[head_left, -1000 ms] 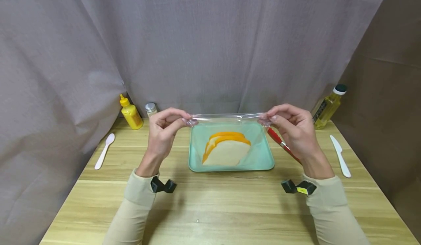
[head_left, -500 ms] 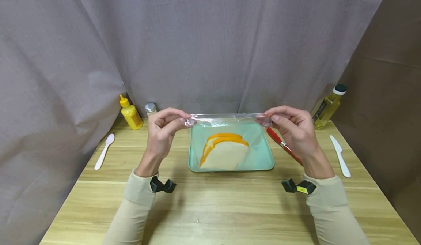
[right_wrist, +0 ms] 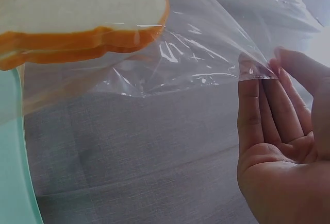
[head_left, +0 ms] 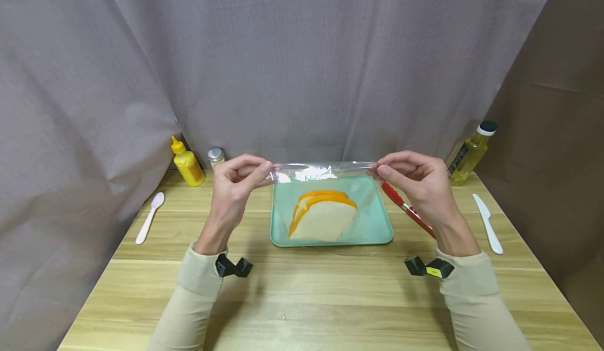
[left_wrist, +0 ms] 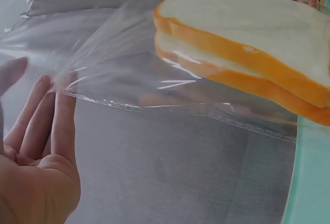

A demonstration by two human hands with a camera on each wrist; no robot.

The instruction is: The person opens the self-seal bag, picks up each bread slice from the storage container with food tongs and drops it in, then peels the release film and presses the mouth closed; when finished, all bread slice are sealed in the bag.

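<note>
Between my hands, a clear plastic bag (head_left: 325, 172) is stretched above a mint-green tray (head_left: 278, 238). Two bread slices (head_left: 325, 220) with orange crusts are inside it; the left wrist view shows the bread (left_wrist: 242, 33) through the film. My left hand (head_left: 236, 183) pinches the bag's upper left corner between thumb and fingers. At the upper right corner my right hand (head_left: 417, 181) pinches the film the same way, which the right wrist view shows with the bag (right_wrist: 196, 59) pulled taut. Whether the bread touches the tray, I cannot tell.
A yellow squeeze bottle (head_left: 189, 165), a shaker (head_left: 216, 155) and a white spoon (head_left: 151, 217) are on the left. Red-handled tongs (head_left: 407, 208) lie partly under my right hand. A white knife (head_left: 488, 224) and an oil bottle (head_left: 472, 154) are farther right.
The bread has shifted slightly left within the view. The film's top edge has widened from a narrow band, with a brighter glint on it. Both hands keep their pinch, almost in place.
</note>
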